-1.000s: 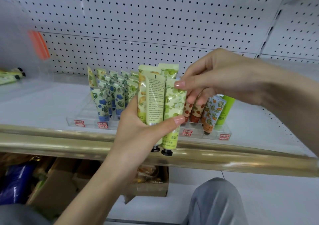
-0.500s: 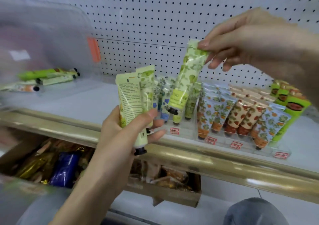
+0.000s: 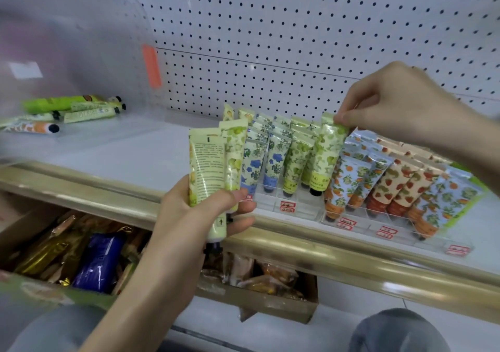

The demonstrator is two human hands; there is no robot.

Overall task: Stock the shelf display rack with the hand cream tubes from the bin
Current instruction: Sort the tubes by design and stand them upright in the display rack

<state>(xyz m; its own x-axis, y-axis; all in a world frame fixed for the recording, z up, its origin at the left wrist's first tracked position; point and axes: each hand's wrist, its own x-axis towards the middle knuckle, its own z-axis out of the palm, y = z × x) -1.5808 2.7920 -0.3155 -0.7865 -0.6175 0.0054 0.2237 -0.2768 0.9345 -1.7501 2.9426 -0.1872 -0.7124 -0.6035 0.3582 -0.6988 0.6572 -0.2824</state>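
Right hand: the right hand [image 3: 397, 108] reached in from the right above the rack, its fingers [image 3: 345, 117] pinched shut on the crimped top edge of a green-leaf tube [image 3: 326, 154].
Green-leaf tube: it hung cap-down and slightly tilted, its black cap at the front of a slot in the display rack [image 3: 300, 208]; whether the cap touched the slot floor could not be told.
Left hand: the left hand [image 3: 194, 213] was raised in front of the shelf edge, fingers wrapped closed around 2 held tubes [image 3: 209, 168], caps down.
Held tubes: the nearer one showed its pale printed back; the one behind it showed a green leaf pattern. They stood just left of the rack's blue-flower rows.
Display rack: a clear plastic tray on the white shelf [image 3: 130, 159], with red price tags along its front. From left to right it held blue-flower tubes [image 3: 276, 165], green-leaf tubes, orange-fruit tubes [image 3: 349, 186] and strawberry tubes [image 3: 397, 186], all standing cap-down and leaning back.
Bin: a clear plastic bin [image 3: 81, 54] sat at the left end of the shelf, well apart from the rack, with several loose tubes [image 3: 75, 109] lying flat inside.
Backdrop: white pegboard [image 3: 297, 27] behind the shelf.
Below the shelf: a gold-coloured rail [image 3: 351, 259] ran along the front edge, and open cardboard boxes [image 3: 270, 300] of wrapped goods sat underneath.
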